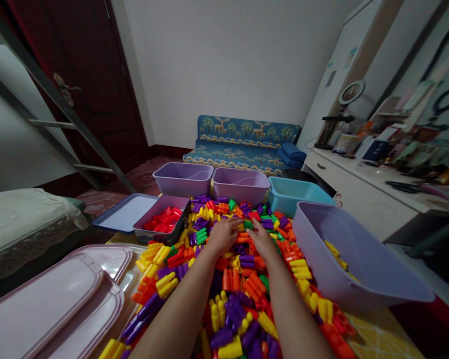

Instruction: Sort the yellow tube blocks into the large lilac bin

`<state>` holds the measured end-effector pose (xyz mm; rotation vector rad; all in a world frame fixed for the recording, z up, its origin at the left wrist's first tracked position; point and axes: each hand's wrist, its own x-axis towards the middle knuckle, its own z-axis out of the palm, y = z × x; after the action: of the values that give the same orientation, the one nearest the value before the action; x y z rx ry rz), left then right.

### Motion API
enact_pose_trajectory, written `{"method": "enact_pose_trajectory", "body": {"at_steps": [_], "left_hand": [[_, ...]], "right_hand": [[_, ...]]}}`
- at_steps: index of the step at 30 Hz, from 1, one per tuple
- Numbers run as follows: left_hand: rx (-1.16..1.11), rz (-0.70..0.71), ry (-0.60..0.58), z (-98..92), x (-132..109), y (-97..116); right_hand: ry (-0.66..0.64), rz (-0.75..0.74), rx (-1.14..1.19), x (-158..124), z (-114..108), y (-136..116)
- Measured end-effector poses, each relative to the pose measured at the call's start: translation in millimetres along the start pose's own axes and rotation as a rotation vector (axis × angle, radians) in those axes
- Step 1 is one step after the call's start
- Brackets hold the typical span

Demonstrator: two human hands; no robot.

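A thick heap of plastic toy building blocks [230, 280] in red, orange, yellow, green and purple spreads across the table beneath both arms. Over the far middle of the heap, my left hand [224, 234] is open, its fingers stretched to the right above the blocks. Close beside it, my right hand [261, 238] is open too, with thumb and fingers apart. A green block [248, 225] lies between the fingertips of the two hands; neither hand visibly grips it. The undersides of the fingers are hidden.
Two purple bins [183, 180] and a turquoise bin [297, 195] line the far edge. At right, a large lilac bin [344, 259] holds some yellow blocks. A dark-sided box [160, 219] at left contains red blocks. Pink lids [48, 299] and a blue-rimmed lid [125, 212] lie left.
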<state>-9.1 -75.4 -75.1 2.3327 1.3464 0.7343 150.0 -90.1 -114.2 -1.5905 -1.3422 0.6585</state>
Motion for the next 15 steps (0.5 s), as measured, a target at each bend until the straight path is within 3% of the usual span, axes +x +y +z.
{"method": "enact_pose_trajectory", "body": {"at_steps": [5, 15], "left_hand": [[0.032, 0.027, -0.009, 2.1, 1.4, -2.4], [0.167, 0.096, 0.026, 6.9, 11.9, -1.6]], "right_hand": [[0.051, -0.063, 0.09, -3.1, 0.5, -5.3], [0.15, -0.108, 0.012, -8.1, 0.4, -14.5]]}}
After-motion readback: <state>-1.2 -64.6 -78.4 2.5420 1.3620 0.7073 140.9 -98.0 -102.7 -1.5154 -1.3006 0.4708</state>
